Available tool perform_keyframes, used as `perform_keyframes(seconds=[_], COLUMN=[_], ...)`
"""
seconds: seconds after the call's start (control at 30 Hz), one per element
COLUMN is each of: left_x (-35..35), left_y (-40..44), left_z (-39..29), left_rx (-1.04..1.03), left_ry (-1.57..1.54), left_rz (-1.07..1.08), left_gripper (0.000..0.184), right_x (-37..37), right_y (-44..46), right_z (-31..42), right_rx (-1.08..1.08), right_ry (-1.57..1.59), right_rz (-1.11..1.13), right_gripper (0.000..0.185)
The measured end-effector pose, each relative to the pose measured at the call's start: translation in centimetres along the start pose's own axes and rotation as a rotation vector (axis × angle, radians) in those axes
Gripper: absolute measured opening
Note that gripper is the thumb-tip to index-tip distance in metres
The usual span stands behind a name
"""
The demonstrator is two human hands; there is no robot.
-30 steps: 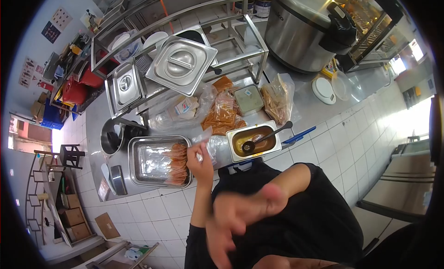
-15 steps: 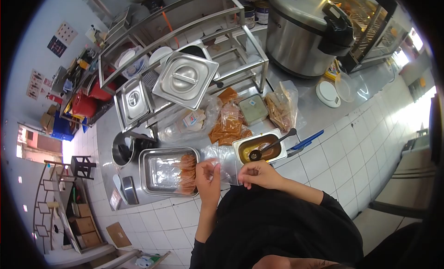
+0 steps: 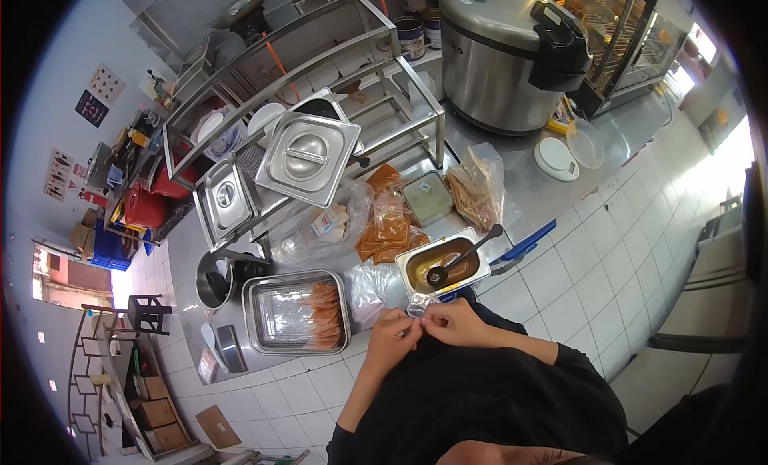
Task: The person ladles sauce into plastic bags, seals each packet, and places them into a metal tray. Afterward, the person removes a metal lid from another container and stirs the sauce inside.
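Pinching clr plastic (image 3: 418, 305), L fingers (image 3: 406, 326), R fingers (image 3: 434, 318) closed

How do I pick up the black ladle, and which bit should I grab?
Hold the ladle by the outer end of its handle, probably coming from above on the right. The handle is long and slants up out of the pan, past its far right corner, while the scoop sits down in the yellow-brown liquid and would likely be messy to touch.
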State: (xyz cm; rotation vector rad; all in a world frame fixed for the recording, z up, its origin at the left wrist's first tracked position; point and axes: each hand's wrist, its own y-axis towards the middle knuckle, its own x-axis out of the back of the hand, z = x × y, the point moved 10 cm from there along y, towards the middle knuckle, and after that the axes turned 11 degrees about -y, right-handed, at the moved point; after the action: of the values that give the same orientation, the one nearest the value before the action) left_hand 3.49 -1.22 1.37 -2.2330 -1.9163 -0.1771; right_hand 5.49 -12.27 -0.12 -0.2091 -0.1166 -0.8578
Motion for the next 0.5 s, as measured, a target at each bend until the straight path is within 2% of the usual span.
perform_keyframes(seconds=[0.03,0.07,0.13,0.17,0.2,0.23,0.27,0.3,0.37,0.4,0.47,0.5], left_x=[0.1,0.4,0.8,1.4,1.6,1.9,2.1,2.2,1.5,1.4,-1.2,-2.2], left_y=[-0.2,-0.6,-1.0,-1.2,-1.1,-1.0,-1.0,-0.7,-0.6,-0.7,-0.9,-0.6], left_z=[-0.7,-1.4,-0.7,-0.2,-0.5,-2.0,-3.4,-3.8,-5.8,-5.5,-3.6,-2.3], left_rx=[-0.086,-0.171,-0.128,-0.087,-0.086,-0.161,-0.234,-0.231,-0.402,-0.405,-0.413,-0.389], left_ry=[0.124,0.247,0.245,0.247,0.250,0.358,0.464,0.463,0.535,0.536,0.225,0.134], left_rz=[-0.054,-0.111,-0.158,-0.193,-0.193,-0.233,-0.271,-0.271,-0.230,-0.232,0.013,0.053], left_gripper=[0.020,0.019,0.015,0.011,0.011,0.014,0.026,0.026,0.069,0.069,0.091,0.091], right_x=[1.1,1.2,3.6,3.2,3.3,3.6,3.8,3.9,2.7,2.7,1.3,1.1], right_y=[-0.4,-0.3,-1.3,-1.7,-1.5,-0.8,-0.4,-0.4,0.5,0.6,0.6,0.5], right_z=[2.0,1.9,4.5,5.0,5.2,4.6,3.9,4.4,2.4,2.1,1.5,1.6], right_rx=[0.193,0.194,0.381,0.382,0.383,0.296,0.206,0.204,0.013,0.016,0.086,0.087], right_ry=[-0.319,-0.319,-0.650,-0.738,-0.735,-0.670,-0.604,-0.603,-0.103,-0.104,0.030,0.026], right_rz=[-0.157,-0.154,-0.471,-0.483,-0.483,-0.447,-0.409,-0.406,-0.165,-0.166,-0.044,-0.042], right_gripper=[0.017,0.017,0.017,0.011,0.011,0.010,0.011,0.011,0.014,0.014,0.013,0.013])
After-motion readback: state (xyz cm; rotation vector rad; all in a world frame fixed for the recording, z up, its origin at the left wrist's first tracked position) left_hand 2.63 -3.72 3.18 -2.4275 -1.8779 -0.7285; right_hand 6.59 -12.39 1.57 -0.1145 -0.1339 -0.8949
